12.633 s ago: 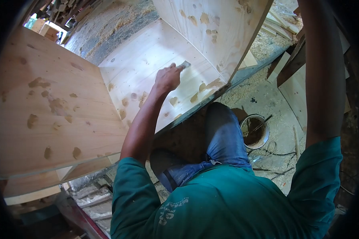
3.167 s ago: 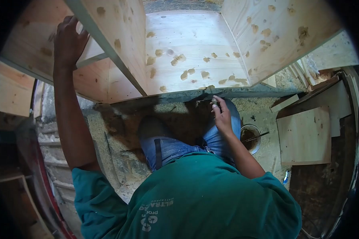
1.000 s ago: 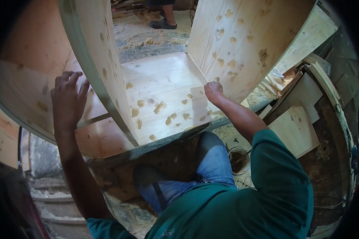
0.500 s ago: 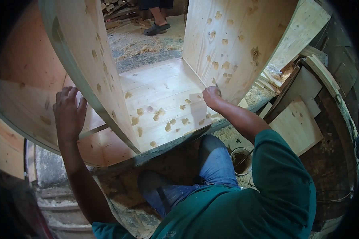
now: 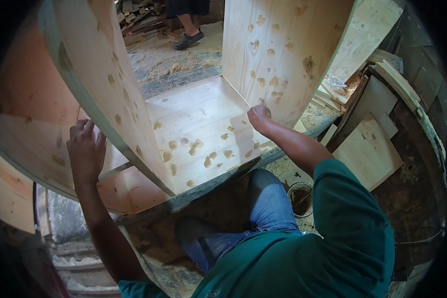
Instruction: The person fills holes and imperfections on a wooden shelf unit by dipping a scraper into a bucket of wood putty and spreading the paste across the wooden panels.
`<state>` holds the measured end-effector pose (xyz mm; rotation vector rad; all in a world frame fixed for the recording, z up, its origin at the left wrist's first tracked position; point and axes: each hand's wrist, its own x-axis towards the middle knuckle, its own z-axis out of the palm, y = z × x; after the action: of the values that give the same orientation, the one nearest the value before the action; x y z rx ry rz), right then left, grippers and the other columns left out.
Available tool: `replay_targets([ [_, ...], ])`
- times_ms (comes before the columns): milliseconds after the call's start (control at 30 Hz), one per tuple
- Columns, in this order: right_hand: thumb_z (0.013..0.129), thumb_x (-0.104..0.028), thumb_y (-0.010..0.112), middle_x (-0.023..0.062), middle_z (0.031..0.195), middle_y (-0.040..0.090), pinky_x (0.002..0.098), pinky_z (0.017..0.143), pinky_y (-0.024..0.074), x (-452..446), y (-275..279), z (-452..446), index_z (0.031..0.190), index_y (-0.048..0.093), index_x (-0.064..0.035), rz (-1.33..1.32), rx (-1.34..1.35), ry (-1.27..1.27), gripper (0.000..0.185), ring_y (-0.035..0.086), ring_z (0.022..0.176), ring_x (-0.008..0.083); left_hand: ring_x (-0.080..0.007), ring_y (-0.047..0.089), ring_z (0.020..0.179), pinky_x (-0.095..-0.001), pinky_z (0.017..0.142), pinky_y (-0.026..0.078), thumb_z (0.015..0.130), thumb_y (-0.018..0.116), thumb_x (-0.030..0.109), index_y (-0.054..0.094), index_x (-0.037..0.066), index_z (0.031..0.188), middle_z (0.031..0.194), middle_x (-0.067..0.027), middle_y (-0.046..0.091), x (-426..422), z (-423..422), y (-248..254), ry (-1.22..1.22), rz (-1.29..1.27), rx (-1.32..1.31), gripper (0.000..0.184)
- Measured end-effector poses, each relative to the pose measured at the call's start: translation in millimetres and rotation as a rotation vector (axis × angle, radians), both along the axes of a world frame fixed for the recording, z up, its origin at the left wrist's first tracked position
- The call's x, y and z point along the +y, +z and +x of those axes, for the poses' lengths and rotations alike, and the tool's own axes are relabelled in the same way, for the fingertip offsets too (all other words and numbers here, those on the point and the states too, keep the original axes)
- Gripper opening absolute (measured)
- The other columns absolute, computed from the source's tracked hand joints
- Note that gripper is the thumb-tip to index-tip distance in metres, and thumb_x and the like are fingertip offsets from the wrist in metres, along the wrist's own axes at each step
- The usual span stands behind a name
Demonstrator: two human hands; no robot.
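Note:
My left hand (image 5: pixel 87 146) is at the left of a pale wooden cabinet, its bent fingers slightly apart beside the upright divider (image 5: pixel 104 89). It rests at a lighter board behind that divider; the fingertips' contact is partly hidden. My right hand (image 5: pixel 259 118) is closed at the inner corner where the bottom board (image 5: pixel 198 116) meets the right side panel (image 5: pixel 275 54). Something small seems to be in its fingers, too hidden to name. Brown filler patches dot the boards, several of them just below and left of my right hand.
Beyond the cabinet, a person's legs and dark clog (image 5: pixel 187 40) stand on the sawdust-strewn floor near stacked scrap wood (image 5: pixel 139 20). A round container (image 5: pixel 300 198) sits beside my knee. Loose boards (image 5: pixel 367 151) lean at the right.
The view has shifted, and the cabinet sits slightly lower and further left. My right hand, earlier below the cabinet's front edge, is now at the inner corner. My left hand remains by the divider.

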<state>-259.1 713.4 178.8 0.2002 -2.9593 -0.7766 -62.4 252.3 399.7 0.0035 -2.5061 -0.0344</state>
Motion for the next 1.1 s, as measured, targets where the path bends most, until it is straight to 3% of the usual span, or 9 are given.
replay_targets([
  [100,0.083,-0.013,0.06,0.0092,0.087,0.073,0.0437,0.054,0.0554,11,-2,0,0.088,0.075,-0.0103,-0.02,0.062,0.042,0.017,0.072,0.08,0.024,-0.0324,0.054,0.116,-0.0453,0.098,0.043,0.089,0.059,0.021,0.063,0.003,0.118,0.123,-0.0156,0.059,-4,-2,-1,-0.011,0.0,-0.002,0.034],
  [267,0.081,-0.014,0.061,0.009,0.087,0.074,0.0438,0.056,0.0569,3,7,88,0.084,0.076,-0.0107,0.066,-0.173,0.221,0.016,0.072,0.079,0.0235,-0.0332,0.055,0.114,-0.0449,0.097,0.044,0.089,0.058,0.019,0.062,0.004,0.12,0.122,-0.0163,0.059,2,1,1,0.002,-0.029,0.016,0.034],
  [533,0.078,-0.012,0.061,0.0082,0.076,0.072,0.0417,0.051,0.0537,45,-9,67,0.077,0.075,-0.0113,0.026,0.069,0.27,0.015,0.071,0.073,0.0228,-0.0345,0.055,0.112,-0.0451,0.098,0.044,0.091,0.057,0.019,0.061,0.004,0.119,0.12,-0.0161,0.059,2,2,1,-0.018,0.01,-0.013,0.033],
  [600,0.075,-0.011,0.061,0.0117,0.073,0.07,0.0397,0.056,0.0542,48,-7,62,0.074,0.074,-0.008,-0.006,0.118,0.22,0.014,0.07,0.071,0.0248,-0.0344,0.055,0.112,-0.0449,0.098,0.044,0.09,0.056,0.019,0.061,0.004,0.119,0.12,-0.0159,0.059,1,2,1,-0.038,0.01,-0.016,0.033],
  [733,0.076,-0.011,0.06,0.0123,0.073,0.07,0.0396,0.056,0.0541,41,3,68,0.074,0.074,-0.0079,-0.027,0.045,0.309,0.014,0.07,0.07,0.0247,-0.034,0.055,0.112,-0.0444,0.098,0.044,0.09,0.056,0.019,0.062,0.004,0.118,0.12,-0.016,0.06,4,5,3,-0.068,0.002,0.0,0.032],
  [800,0.082,-0.011,0.058,0.0085,0.078,0.073,0.0401,0.053,0.0547,21,6,67,0.078,0.075,-0.0105,0.028,-0.016,0.117,0.017,0.071,0.074,0.0222,-0.0341,0.055,0.112,-0.0444,0.098,0.044,0.09,0.056,0.018,0.062,0.004,0.118,0.12,-0.0162,0.06,4,4,3,-0.063,0.007,-0.005,0.032],
  [833,0.078,-0.011,0.059,0.0131,0.074,0.071,0.0418,0.057,0.0547,27,6,63,0.076,0.074,-0.007,-0.108,0.065,0.23,0.016,0.071,0.071,0.0255,-0.0342,0.055,0.112,-0.0443,0.098,0.044,0.09,0.056,0.018,0.062,0.004,0.118,0.12,-0.0164,0.06,3,4,3,-0.057,0.015,-0.009,0.032],
  [933,0.079,-0.011,0.059,0.0131,0.074,0.07,0.0426,0.056,0.0545,44,6,62,0.076,0.074,-0.0065,0.004,0.026,0.28,0.016,0.07,0.071,0.026,-0.0341,0.054,0.114,-0.0443,0.098,0.044,0.09,0.057,0.017,0.062,0.004,0.118,0.121,-0.0165,0.06,2,3,2,-0.053,0.023,-0.021,0.032],
  [1100,0.079,-0.01,0.059,0.0129,0.075,0.071,0.0417,0.057,0.0552,29,3,63,0.076,0.074,-0.0073,0.004,0.027,0.185,0.016,0.071,0.072,0.0245,-0.0343,0.054,0.116,-0.0447,0.099,0.043,0.09,0.058,0.018,0.061,0.004,0.12,0.123,-0.0168,0.058,2,4,2,-0.05,0.012,-0.013,0.033],
])
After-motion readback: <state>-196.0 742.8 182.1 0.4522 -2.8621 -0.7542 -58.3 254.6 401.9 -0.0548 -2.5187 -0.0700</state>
